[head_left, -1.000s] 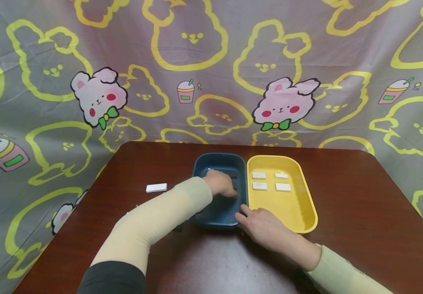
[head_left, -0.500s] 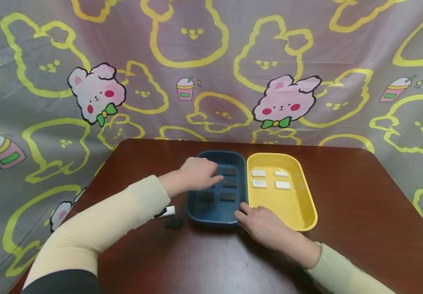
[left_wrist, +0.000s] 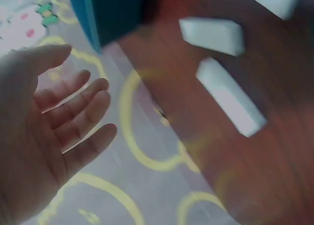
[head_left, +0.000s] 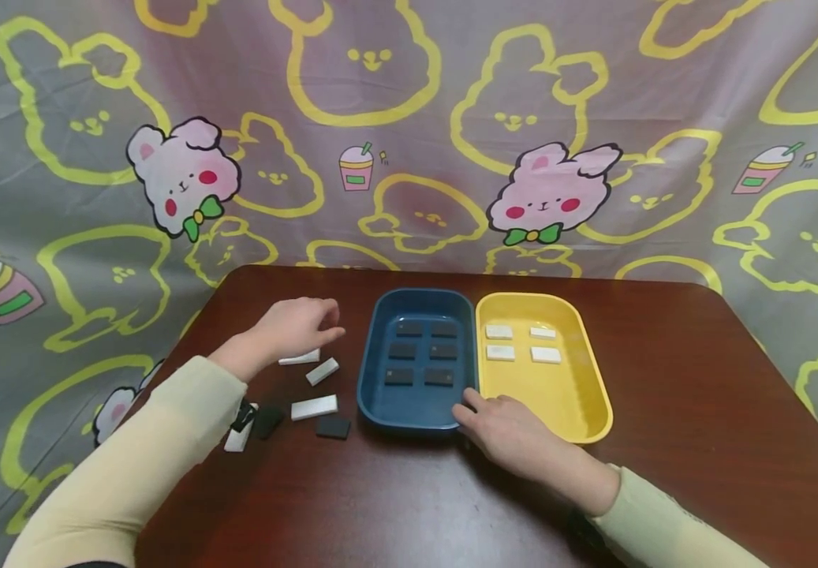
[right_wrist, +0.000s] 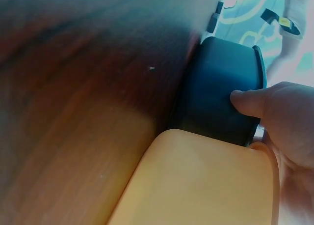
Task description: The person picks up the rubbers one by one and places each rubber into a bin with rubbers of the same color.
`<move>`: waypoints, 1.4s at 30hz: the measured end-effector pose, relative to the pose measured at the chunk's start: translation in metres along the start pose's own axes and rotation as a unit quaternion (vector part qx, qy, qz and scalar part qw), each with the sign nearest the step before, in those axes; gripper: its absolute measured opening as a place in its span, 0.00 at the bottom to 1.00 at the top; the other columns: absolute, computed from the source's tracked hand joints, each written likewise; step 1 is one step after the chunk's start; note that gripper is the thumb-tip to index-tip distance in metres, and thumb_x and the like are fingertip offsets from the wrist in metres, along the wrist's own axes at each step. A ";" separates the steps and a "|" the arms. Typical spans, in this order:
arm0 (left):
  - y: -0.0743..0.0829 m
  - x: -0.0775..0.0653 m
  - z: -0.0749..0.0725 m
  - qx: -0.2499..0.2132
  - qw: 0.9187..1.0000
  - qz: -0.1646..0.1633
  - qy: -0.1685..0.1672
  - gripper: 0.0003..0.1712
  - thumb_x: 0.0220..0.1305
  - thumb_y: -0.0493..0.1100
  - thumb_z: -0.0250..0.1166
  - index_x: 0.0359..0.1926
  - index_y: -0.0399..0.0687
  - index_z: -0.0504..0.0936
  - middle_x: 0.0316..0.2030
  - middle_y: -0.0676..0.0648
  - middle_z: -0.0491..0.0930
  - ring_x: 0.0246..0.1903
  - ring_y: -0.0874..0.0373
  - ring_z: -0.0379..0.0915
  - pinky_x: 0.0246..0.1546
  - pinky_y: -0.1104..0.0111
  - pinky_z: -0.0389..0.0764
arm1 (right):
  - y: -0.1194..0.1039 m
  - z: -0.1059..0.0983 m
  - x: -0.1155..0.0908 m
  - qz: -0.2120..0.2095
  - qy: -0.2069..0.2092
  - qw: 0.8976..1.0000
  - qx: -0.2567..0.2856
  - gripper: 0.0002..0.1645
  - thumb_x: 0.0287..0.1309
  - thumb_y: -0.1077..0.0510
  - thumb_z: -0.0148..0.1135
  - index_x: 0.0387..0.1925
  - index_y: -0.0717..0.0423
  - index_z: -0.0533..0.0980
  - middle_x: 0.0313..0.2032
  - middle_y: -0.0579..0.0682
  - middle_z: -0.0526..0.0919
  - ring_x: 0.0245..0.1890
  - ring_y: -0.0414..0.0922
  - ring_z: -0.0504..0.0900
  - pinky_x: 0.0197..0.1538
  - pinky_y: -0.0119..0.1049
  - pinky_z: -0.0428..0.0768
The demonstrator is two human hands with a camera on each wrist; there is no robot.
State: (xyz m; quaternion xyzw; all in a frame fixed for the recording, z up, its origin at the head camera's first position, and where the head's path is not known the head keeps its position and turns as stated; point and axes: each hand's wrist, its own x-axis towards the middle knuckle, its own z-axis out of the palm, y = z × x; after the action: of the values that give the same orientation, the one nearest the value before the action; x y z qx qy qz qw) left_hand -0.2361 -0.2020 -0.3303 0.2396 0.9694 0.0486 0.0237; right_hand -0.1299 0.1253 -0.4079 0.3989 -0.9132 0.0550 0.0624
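**Cartoon-print cloth point(head_left: 423, 71) behind a glossy red-brown table point(head_left: 678, 371)**

At far left a pale sleeve point(head_left: 113, 461) reaches in over the tabletop. Beside its cuff lies a loose white tile point(head_left: 236, 442), partly hidden by the wrist, with a loose dark tile point(head_left: 269, 424) next to it. The left hand point(head_left: 286, 327) hangs above the table, fingers loosely bent and holding nothing; just below it show a half-covered white tile point(head_left: 298, 360) and a slanted white tile point(head_left: 323, 371). Nearer the front edge are a longer-looking white tile point(head_left: 314, 408) and a second dark tile point(head_left: 334, 427), short of the blue tray point(head_left: 412, 412). Inside that tray, six dark tiles point(head_left: 399, 376) form two columns of three. The right hand point(head_left: 511, 438) grips the tray's near right corner, thumb against the outer wall. Touching on the right, the yellow tray point(head_left: 539, 406) holds four white tiles point(head_left: 545, 355), two by two, toward its far end.
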 end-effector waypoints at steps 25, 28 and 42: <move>-0.057 -0.009 0.059 0.041 0.996 -0.028 -0.072 0.13 0.52 0.35 0.69 0.40 0.46 0.77 0.34 0.46 0.77 0.32 0.52 0.74 0.37 0.55 0.77 | -0.002 0.002 0.001 0.003 -0.002 1.000 -0.004 0.07 0.64 0.51 0.61 0.39 0.49 0.75 0.29 0.44 0.70 0.20 0.38 0.68 0.30 0.32 0.72; -0.056 -0.008 0.060 0.054 0.996 -0.019 -0.063 0.11 0.52 0.34 0.68 0.38 0.45 0.77 0.32 0.46 0.77 0.31 0.52 0.74 0.36 0.55 0.77 | -0.002 0.002 0.000 0.004 0.002 1.000 -0.004 0.07 0.64 0.51 0.61 0.39 0.49 0.75 0.29 0.44 0.69 0.20 0.38 0.68 0.30 0.32 0.72; -0.055 -0.008 0.060 0.053 0.996 -0.014 -0.065 0.10 0.54 0.34 0.67 0.37 0.45 0.77 0.29 0.48 0.76 0.29 0.53 0.73 0.36 0.56 0.77 | -0.001 0.002 -0.001 0.003 0.006 1.000 -0.005 0.06 0.65 0.52 0.60 0.38 0.48 0.74 0.29 0.43 0.68 0.20 0.38 0.67 0.29 0.32 0.71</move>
State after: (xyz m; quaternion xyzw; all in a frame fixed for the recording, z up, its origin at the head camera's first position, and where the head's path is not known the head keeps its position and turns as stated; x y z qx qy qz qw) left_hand -0.2499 -0.2490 -0.3959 0.2298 0.9702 -0.0193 0.0745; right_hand -0.1286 0.1247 -0.4102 0.3953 -0.9144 0.0531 0.0697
